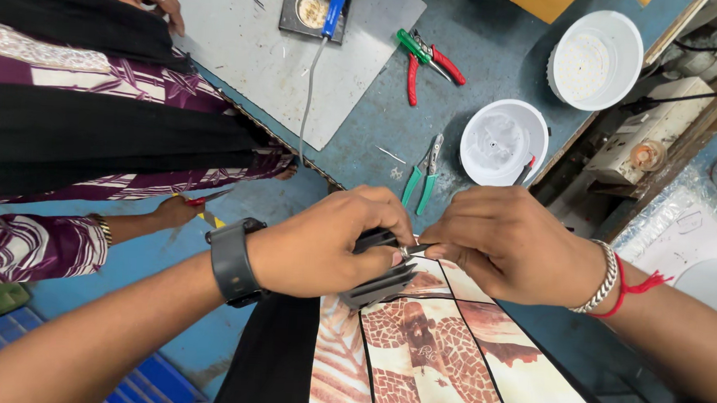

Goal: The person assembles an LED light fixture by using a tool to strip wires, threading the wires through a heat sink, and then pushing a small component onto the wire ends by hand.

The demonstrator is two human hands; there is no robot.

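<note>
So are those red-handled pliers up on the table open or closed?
Open. The red-handled pliers lie flat on the blue table with their two handles spread well apart, beside a green-handled tool.

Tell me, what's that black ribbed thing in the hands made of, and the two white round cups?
The black finned part, held by the left hand, looks like dark matte metal, though it could be plastic. The white cups look like smooth, slightly glossy plastic.

My left hand [324, 244] and right hand [513, 248] meet at frame centre, on a finned part [383, 283] between them. Above them, two pliers [422, 180] lie on the table [493, 62]; two round housings [504, 142] sit upper right. A co-worker's hand [173, 212] is at left.
</note>
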